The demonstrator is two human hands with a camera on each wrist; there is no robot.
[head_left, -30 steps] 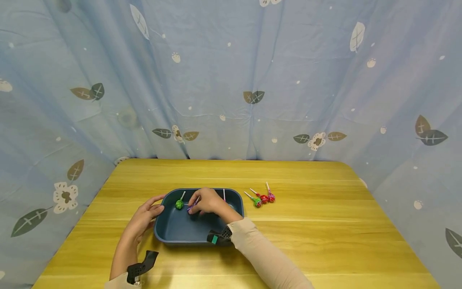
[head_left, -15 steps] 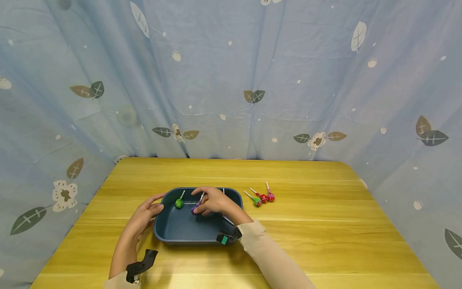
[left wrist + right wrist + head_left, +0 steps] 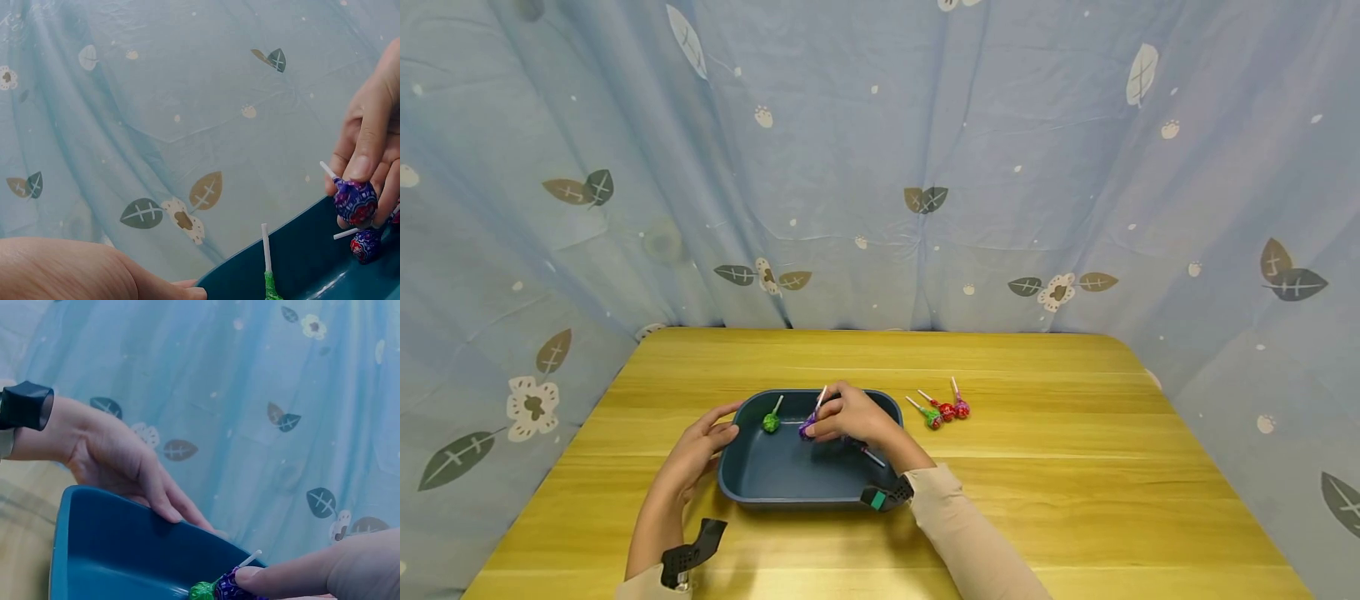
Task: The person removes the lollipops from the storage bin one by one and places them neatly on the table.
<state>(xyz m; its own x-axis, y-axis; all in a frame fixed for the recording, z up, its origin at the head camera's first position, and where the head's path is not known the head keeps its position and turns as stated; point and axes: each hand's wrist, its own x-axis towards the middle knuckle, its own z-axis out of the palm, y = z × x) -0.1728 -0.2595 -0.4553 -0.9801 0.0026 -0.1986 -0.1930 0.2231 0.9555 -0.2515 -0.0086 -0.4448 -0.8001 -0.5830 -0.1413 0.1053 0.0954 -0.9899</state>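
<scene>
A dark blue tray [image 3: 775,479] stands on the table with lollipops in it. My left hand [image 3: 696,450] grips its left rim, thumb on the edge. Over the tray, my right hand [image 3: 857,417] pinches a purple lollipop [image 3: 808,427] by its wrapped head, the white stick pointing up. A green lollipop [image 3: 771,422] lies at the tray's back left. In the left wrist view the held lollipop [image 3: 355,202] is above another purple lollipop [image 3: 365,245]. The right wrist view shows the left hand [image 3: 119,456] at the tray's rim [image 3: 144,509].
On the wooden table [image 3: 1075,467], right of the tray, lie a green and red lollipop [image 3: 933,419], a red one [image 3: 947,412] and a pink one [image 3: 962,408]. A patterned blue curtain [image 3: 850,167] hangs behind the table and at both sides.
My right hand has moved a little to the right with the purple lollipop, whose stick now stands more upright. Another lollipop's stick has come into view below the hand. The left hand keeps its place.
</scene>
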